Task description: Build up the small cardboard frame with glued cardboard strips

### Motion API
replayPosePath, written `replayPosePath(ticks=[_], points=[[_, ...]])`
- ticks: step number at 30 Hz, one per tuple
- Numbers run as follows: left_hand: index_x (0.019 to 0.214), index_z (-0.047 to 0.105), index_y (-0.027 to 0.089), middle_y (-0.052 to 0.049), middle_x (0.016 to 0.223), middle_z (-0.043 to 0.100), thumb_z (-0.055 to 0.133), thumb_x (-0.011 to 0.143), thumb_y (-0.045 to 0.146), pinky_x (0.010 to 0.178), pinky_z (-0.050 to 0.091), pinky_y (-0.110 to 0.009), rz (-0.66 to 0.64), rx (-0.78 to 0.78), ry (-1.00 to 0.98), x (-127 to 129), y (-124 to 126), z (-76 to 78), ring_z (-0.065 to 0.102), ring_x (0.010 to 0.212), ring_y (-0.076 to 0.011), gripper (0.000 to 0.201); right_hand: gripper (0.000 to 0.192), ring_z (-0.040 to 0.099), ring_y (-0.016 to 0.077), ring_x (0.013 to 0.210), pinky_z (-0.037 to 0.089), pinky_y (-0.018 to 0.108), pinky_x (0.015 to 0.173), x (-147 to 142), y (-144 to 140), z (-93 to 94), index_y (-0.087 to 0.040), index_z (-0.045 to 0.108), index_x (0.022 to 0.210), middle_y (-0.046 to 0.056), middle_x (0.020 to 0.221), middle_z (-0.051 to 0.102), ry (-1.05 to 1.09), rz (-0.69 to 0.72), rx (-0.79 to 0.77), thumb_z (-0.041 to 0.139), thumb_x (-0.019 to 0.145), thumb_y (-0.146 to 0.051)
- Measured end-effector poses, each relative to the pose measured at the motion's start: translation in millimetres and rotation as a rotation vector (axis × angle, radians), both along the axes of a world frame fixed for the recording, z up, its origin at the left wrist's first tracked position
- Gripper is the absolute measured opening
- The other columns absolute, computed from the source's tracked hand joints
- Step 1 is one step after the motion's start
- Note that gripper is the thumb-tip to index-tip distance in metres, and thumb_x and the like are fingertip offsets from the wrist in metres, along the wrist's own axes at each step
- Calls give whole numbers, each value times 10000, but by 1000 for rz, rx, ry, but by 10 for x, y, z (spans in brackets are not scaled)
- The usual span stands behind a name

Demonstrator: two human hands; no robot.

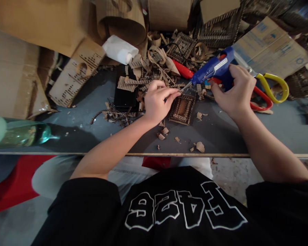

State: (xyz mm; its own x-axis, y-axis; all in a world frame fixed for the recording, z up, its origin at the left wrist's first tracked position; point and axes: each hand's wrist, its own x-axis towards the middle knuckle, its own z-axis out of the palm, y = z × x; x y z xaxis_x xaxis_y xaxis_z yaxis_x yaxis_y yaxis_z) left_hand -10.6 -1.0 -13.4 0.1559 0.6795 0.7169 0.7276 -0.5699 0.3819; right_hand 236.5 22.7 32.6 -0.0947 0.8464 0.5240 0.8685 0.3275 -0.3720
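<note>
Glue gun in right hand — nozzle at left hand.

1. The blue glue gun lies tilted, its metal nozzle pointing down-left at a thin cardboard strip.
2. The small rectangular cardboard frame, brown with ribbed borders, lies flat on the grey table, just beneath the nozzle.

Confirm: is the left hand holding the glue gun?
No, the right hand grips the blue glue gun; the left hand pinches a small cardboard strip at its nozzle.
</note>
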Motion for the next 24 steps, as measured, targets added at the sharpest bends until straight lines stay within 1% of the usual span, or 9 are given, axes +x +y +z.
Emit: replayPosePath(ticks=[4, 8, 10, 13, 14, 16, 19, 22, 24], points=[[922, 777, 186, -48, 814, 695, 565, 992, 479, 783, 550, -313, -3, 29, -24, 12, -11, 25, 651, 882, -177, 368, 409, 503, 178, 752, 407, 323, 700, 5, 7, 9, -230, 239, 709, 18, 734, 491, -28, -16, -18, 646, 674, -245], [909, 776, 182, -39, 788, 696, 599, 978, 467, 767, 542, -289, -17, 81, -90, 18, -2, 20, 645, 864, -164, 342, 422, 551, 202, 779, 421, 336, 710, 10, 10, 15, -231, 250, 709, 37, 762, 543, -47, -53, -53, 671, 686, -252], [911, 775, 186, -34, 765, 692, 616, 969, 462, 758, 536, -281, -24, 81, -123, 17, 4, 16, 645, 857, -162, 324, 357, 593, 228, 829, 442, 347, 738, 11, 8, 27, -224, 320, 721, 59, 818, 603, -79, -80, -77, 674, 703, -263], [912, 775, 206, -27, 736, 694, 630, 961, 459, 756, 532, -285, -37, 71, -166, 10, 10, 20, 646, 848, -163, 296, 210, 643, 279, 972, 481, 380, 838, 9, 7, 52, -185, 518, 826, 104, 965, 679, -129, -142, -164, 687, 743, -276], [915, 776, 214, -25, 729, 698, 637, 958, 452, 759, 533, -289, -48, 75, -183, 8, 11, 24, 646, 847, -165, 280, 223, 645, 296, 1031, 486, 397, 884, 7, 8, 59, -164, 583, 910, 123, 1033, 689, -137, -175, -209, 696, 758, -281], [923, 781, 226, -26, 728, 712, 661, 946, 429, 763, 536, -297, -88, 91, -223, 7, 10, 34, 647, 852, -171, 236, 406, 624, 329, 1145, 474, 443, 979, 4, 13, 63, -114, 635, 1139, 168, 1192, 669, -146, -257, -313, 715, 789, -304], [925, 791, 237, -29, 739, 720, 703, 917, 415, 757, 538, -300, -198, 72, -270, 23, 2, 46, 653, 864, -174, 199, 633, 543, 374, 1277, 409, 509, 1095, 8, 11, 45, -46, 567, 1342, 231, 1356, 574, -178, -349, -418, 731, 818, -363], [901, 797, 236, -26, 793, 701, 729, 889, 454, 662, 518, -262, -330, -75, -358, 65, -21, 45, 638, 757, -128, 228, 529, 478, 359, 1330, 354, 533, 1151, 25, -18, 38, -91, 580, 1304, 221, 1359, 558, -178, -257, -292, 669, 873, -385], [886, 800, 226, -26, 832, 682, 748, 865, 483, 596, 490, -230, -428, -234, -442, 99, -40, 42, 617, 693, -93, 263, 399, 485, 308, 1320, 343, 528, 1164, 30, -56, 60, -178, 594, 1262, 175, 1341, 575, -124, -23, -83, 579, 925, -392]])
